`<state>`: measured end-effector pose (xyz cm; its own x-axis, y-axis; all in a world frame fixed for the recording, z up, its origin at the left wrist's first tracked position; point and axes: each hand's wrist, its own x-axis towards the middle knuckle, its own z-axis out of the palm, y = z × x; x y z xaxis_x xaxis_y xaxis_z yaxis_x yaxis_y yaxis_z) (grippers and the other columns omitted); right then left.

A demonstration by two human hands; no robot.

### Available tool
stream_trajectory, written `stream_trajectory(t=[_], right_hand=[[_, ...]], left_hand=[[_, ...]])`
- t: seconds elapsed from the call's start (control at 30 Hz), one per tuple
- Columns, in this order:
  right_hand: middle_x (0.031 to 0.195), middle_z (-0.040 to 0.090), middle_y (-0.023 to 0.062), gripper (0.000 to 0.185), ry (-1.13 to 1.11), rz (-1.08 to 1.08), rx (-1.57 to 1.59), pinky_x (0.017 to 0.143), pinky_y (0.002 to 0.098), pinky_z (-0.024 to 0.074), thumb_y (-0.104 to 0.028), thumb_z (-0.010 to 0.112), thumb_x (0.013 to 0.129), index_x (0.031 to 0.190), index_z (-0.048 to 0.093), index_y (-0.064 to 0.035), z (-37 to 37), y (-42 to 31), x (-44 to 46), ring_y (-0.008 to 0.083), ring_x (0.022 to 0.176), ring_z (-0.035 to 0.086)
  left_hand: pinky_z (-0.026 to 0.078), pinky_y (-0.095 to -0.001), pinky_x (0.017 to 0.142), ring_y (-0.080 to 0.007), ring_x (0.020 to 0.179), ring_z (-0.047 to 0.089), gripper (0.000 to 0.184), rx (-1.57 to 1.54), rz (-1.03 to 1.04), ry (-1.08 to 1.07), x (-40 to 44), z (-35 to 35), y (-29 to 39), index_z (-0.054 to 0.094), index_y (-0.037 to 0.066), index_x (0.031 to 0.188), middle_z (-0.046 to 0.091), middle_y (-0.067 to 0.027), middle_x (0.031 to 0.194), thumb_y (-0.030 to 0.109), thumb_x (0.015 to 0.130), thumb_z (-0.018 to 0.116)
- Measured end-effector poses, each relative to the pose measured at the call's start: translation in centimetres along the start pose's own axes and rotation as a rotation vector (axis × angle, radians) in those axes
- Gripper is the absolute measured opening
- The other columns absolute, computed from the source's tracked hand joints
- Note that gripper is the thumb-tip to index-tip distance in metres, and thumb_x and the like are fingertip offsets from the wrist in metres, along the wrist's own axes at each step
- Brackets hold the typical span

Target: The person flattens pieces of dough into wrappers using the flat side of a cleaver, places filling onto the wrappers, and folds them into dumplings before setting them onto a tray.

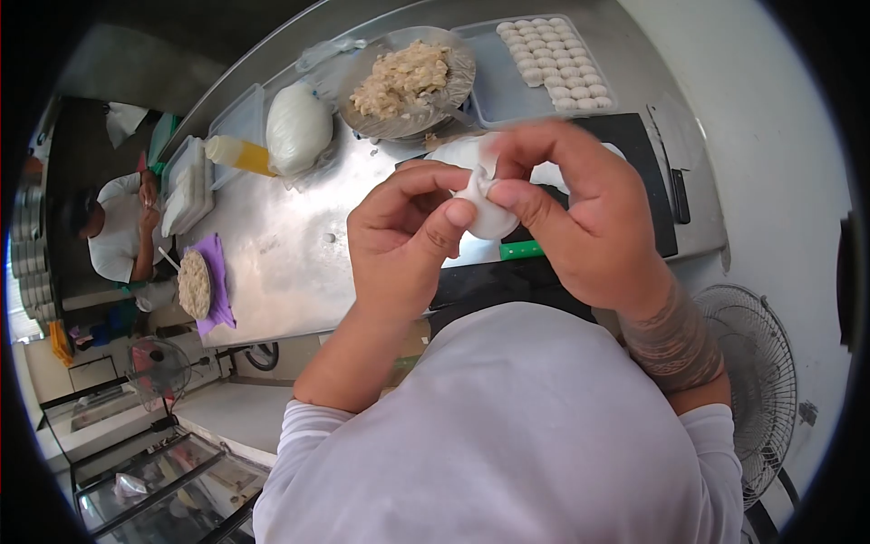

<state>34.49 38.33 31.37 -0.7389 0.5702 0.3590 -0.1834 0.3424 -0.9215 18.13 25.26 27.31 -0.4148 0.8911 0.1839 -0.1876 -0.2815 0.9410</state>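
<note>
Between my two hands, above the near edge of the metal table [272, 263], is a small white dough piece [490, 216] with a gathered top. My left hand [406, 227] pinches its left side between thumb and fingers. On the other side my right hand [580, 204] has its thumb and bent forefinger closed on the gathered dough; the fingertips are slightly blurred. Beneath the hands, a green handle [521, 250] lies by a black mat [645, 154]. More white dough shows partly behind my right hand.
Farther back are a bowl of chunky filling [403, 80], a tray [489, 68] with rows of dumplings, a plastic-wrapped white mass [299, 130] and a yellow bottle [237, 154]. A knife [680, 196] lies right. Another person [118, 222] works at far left near a second bowl [194, 284].
</note>
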Motion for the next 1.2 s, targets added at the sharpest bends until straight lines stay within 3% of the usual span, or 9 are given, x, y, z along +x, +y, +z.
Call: stream_trajectory(t=[0.17,0.23,0.33,0.53,0.57,0.63,0.8,0.93,1.2], right_hand=[[0.094,0.068,0.0072,0.006,0.037,-0.167,-0.146,0.081,0.0323,0.0526,-0.001,0.071,0.094,0.099,0.070,-0.0012,-1.9,1.8,-0.2,0.0209,0.088,0.065],[0.092,0.069,0.0086,0.011,0.105,-0.248,-0.253,0.078,0.0354,0.0531,-0.001,0.074,0.088,0.098,0.071,-0.0018,-2.5,2.2,-0.2,0.0260,0.085,0.066],[0.092,0.068,0.0068,0.016,0.109,-0.426,-0.549,0.082,0.0383,0.0517,-0.002,0.077,0.083,0.097,0.070,-0.0034,-3.8,3.0,0.0,0.0276,0.087,0.064],[0.137,0.062,0.0135,0.054,-0.082,-0.392,-0.659,0.100,0.0443,0.0483,-0.026,0.082,0.083,0.132,0.070,-0.0068,-6.5,6.4,-1.9,0.0337,0.116,0.059],[0.162,0.043,0.0173,0.082,-0.149,-0.306,-0.511,0.110,0.0462,0.0433,-0.042,0.084,0.083,0.152,0.055,-0.0076,-7.6,7.2,-2.7,0.0364,0.131,0.053],[0.166,0.037,0.0195,0.090,-0.049,-0.178,-0.436,0.112,0.0455,0.0424,-0.047,0.084,0.083,0.156,0.050,-0.0074,-9.1,8.5,-4.8,0.0362,0.133,0.053],[0.141,0.060,0.0183,0.062,0.281,0.249,-0.378,0.104,0.0372,0.0491,-0.028,0.083,0.091,0.143,0.059,-0.0024,-10.6,12.2,-12.3,0.0261,0.116,0.064],[0.096,0.067,0.0076,0.017,0.462,0.498,-0.265,0.088,0.0321,0.0517,-0.013,0.073,0.097,0.104,0.064,0.0004,-10.1,16.1,-18.6,0.0189,0.091,0.065],[0.076,0.062,0.0108,0.023,0.479,0.539,-0.288,0.068,0.0334,0.0472,-0.012,0.063,0.103,0.084,0.064,0.0021,-10.2,15.9,-22.5,0.0183,0.071,0.059]], left_hand=[[0.052,-0.0280,0.079,-0.0140,0.092,0.063,0.039,0.028,0.129,-0.132,2.4,1.0,-0.8,0.069,-0.002,0.126,0.066,-0.0144,0.128,0.029,0.102,0.071],[0.054,-0.0320,0.084,-0.0179,0.096,0.066,0.046,-0.108,-0.023,-0.150,2.9,1.4,-1.1,0.064,-0.002,0.134,0.067,-0.0153,0.128,0.033,0.105,0.066],[0.057,-0.0396,0.091,-0.0269,0.105,0.071,0.053,-0.531,-0.587,-0.186,3.3,2.0,-1.2,0.053,-0.003,0.146,0.067,-0.0178,0.129,0.033,0.108,0.060],[0.057,-0.0393,0.102,-0.0283,0.117,0.067,0.048,-0.421,-0.595,-0.224,5.7,3.0,-5.0,0.051,-0.006,0.147,0.063,-0.0190,0.134,0.014,0.103,0.055],[0.057,-0.0394,0.102,-0.0278,0.118,0.067,0.048,-0.402,-0.596,-0.243,6.3,2.8,-5.2,0.052,-0.006,0.146,0.063,-0.0189,0.135,0.013,0.102,0.056],[0.056,-0.0397,0.105,-0.0266,0.118,0.068,0.050,-0.392,-0.590,-0.288,7.3,2.0,-6.0,0.051,-0.004,0.148,0.065,-0.0189,0.134,0.012,0.101,0.058],[0.057,-0.0383,0.103,-0.0262,0.117,0.070,0.048,0.099,-0.387,-0.202,8.5,3.2,-8.7,0.056,-0.002,0.141,0.069,-0.0154,0.130,0.009,0.096,0.070],[0.058,-0.0360,0.099,-0.0260,0.116,0.072,0.045,0.609,-0.159,-0.167,10.9,4.2,-14.1,0.063,0.001,0.129,0.070,-0.0160,0.132,0.009,0.089,0.082],[0.058,-0.0408,0.089,-0.0312,0.099,0.073,0.039,1.155,0.120,-0.036,22.5,1.2,-28.9,0.071,0.005,0.117,0.071,-0.0162,0.105,0.018,0.082,0.085]])
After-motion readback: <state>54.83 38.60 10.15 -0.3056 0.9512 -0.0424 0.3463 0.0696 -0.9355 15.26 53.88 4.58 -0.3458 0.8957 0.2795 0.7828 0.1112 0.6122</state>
